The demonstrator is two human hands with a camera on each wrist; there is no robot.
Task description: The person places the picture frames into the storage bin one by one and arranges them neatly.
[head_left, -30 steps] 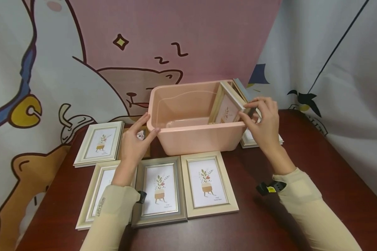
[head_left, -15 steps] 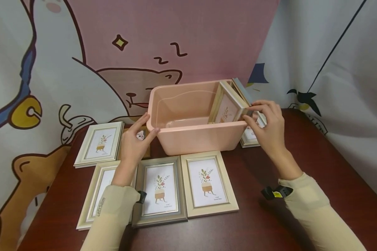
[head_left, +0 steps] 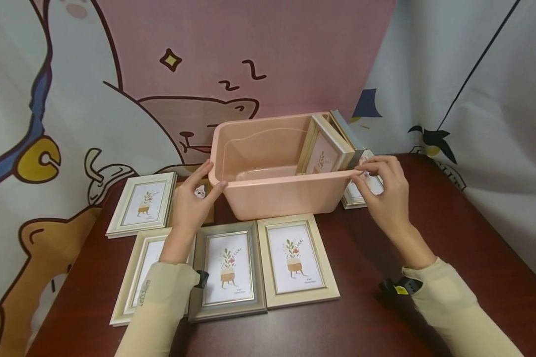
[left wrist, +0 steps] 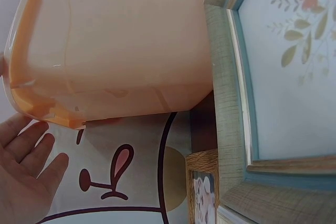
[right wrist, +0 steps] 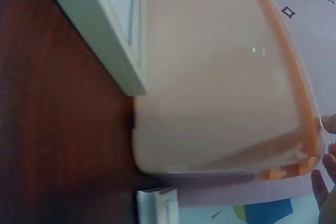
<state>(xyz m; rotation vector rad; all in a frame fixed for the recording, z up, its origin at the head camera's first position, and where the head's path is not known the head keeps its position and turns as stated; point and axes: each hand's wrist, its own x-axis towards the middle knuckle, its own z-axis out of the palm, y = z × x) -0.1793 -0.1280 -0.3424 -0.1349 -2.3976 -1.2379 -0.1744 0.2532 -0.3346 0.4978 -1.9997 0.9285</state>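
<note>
A pink plastic bin (head_left: 290,198) stands at the back of the table. My left hand (head_left: 191,201) holds its front left corner, thumb on the front rim and fingers along the side; these fingers (left wrist: 32,153) also show in the left wrist view. At the opposite front corner, my right hand (head_left: 386,193) has thumb and index fingertips at the rim. In the right wrist view, parts of the right fingers (right wrist: 321,187) appear beside this corner. Inside the bin's right end, a cream picture frame (head_left: 323,151) leans in front of a blue-grey picture frame (head_left: 345,130).
In front lie a cream picture frame (head_left: 297,260), a grey picture frame (head_left: 228,270) and a partly covered cream frame (head_left: 129,287). White frames (head_left: 140,206) are stacked at left, near a brown frame (head_left: 212,210). Another white frame (head_left: 355,196) lies right of the bin.
My right hand has let go of the cream frame in the bin and moved right and down to the rim corner. The left hand stays at its corner.
</note>
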